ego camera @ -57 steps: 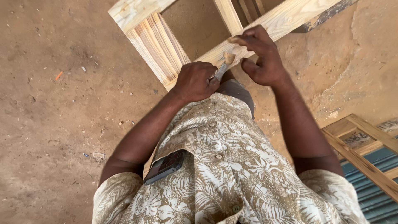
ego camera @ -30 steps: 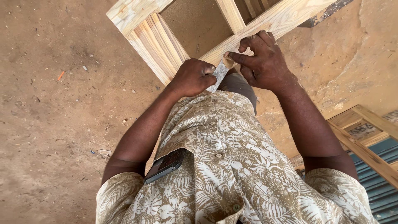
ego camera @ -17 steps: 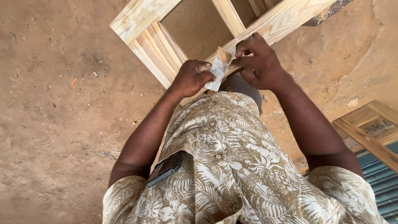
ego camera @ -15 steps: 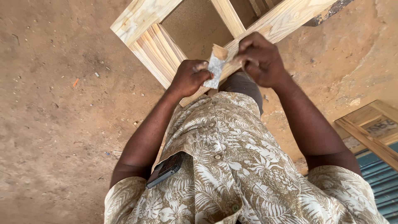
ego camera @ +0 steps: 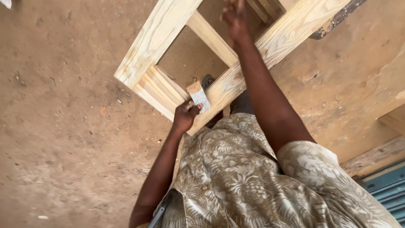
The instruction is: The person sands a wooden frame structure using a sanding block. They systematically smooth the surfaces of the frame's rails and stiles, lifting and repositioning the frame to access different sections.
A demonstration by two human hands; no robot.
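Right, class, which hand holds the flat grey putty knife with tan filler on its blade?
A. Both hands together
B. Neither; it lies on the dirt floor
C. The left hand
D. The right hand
C: the left hand grips the flat grey putty knife beside the pale wooden frame, while the right hand reaches up to the far part of the frame.

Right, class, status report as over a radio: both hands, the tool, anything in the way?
Left hand gripping putty knife loaded with filler, against wooden frame. Right hand stretched over frame, blurred. Nothing blocking.

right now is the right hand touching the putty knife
Apart. The head view shows the right hand stretched far up over the wooden frame, while the left hand alone grips the putty knife.
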